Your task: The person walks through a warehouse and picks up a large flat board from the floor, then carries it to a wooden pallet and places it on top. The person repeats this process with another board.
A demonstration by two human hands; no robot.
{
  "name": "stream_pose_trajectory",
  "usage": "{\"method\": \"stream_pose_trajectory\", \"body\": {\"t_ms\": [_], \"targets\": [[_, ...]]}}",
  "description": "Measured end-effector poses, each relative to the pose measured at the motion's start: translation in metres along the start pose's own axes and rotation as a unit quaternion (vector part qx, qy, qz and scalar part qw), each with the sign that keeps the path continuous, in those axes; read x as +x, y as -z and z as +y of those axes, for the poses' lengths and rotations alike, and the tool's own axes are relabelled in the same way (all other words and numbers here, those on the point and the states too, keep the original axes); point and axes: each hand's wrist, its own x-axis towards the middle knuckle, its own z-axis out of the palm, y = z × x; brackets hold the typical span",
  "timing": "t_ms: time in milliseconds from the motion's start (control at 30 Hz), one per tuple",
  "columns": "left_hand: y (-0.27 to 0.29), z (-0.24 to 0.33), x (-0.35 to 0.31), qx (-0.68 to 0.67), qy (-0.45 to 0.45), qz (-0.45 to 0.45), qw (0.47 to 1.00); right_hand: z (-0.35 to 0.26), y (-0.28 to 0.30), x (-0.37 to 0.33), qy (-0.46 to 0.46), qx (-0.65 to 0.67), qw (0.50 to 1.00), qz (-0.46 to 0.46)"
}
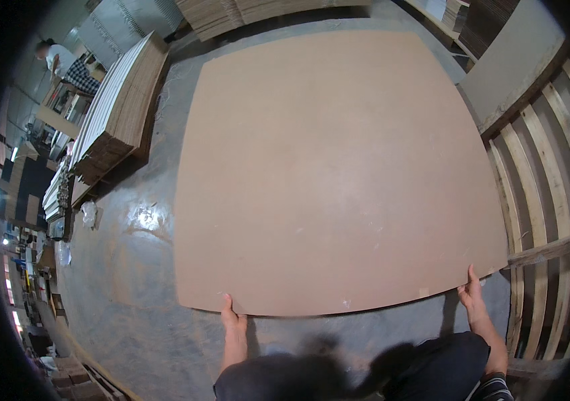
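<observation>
A large flat tan board [338,174], perhaps fibreboard or cardboard, spreads across the middle of the head view. Along its near edge, toward the left corner, my left hand [234,319] grips it with the thumb on top. My right hand [472,291] holds the same edge close to the right corner, thumb also over the top face. The fingers of both hands are mostly hidden beneath the board. Small pale scuffs mark the board's surface near me.
Wooden slatted pallets [539,180] stand along the right, close to the board's side. A long stack of cardboard sheets [121,110] lies at the left on the grey concrete floor [124,267]. More stacked sheets [265,12] are beyond the far edge. Another person [71,67] is at the far left.
</observation>
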Motion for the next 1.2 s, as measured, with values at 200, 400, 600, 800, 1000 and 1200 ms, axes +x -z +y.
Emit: {"method": "stream_pose_trajectory", "body": {"t_ms": [200,400,600,800,1000,1200], "targets": [[0.016,-0.010,-0.025,-0.011,0.016,0.009,1.000,-0.007,0.014,0.000,-0.012,-0.004,1.000,0.021],[0.015,-0.013,-0.050,0.005,0.034,0.014,0.999,-0.010,0.018,-0.002,-0.031,0.000,0.999,0.043],[0.002,-0.001,-0.027,0.007,0.020,-0.016,1.000,-0.011,-0.014,0.008,-0.018,0.012,0.997,0.068],[-0.022,0.017,0.033,-0.018,-0.013,-0.049,0.999,-0.014,-0.073,0.056,0.002,0.009,0.999,0.031],[-0.048,0.035,0.066,-0.025,-0.052,0.019,0.998,-0.005,-0.111,0.079,0.030,-0.008,0.999,-0.005],[-0.040,0.022,0.049,-0.054,-0.074,0.019,0.996,-0.009,-0.103,0.071,0.060,-0.055,0.997,0.013]]}}
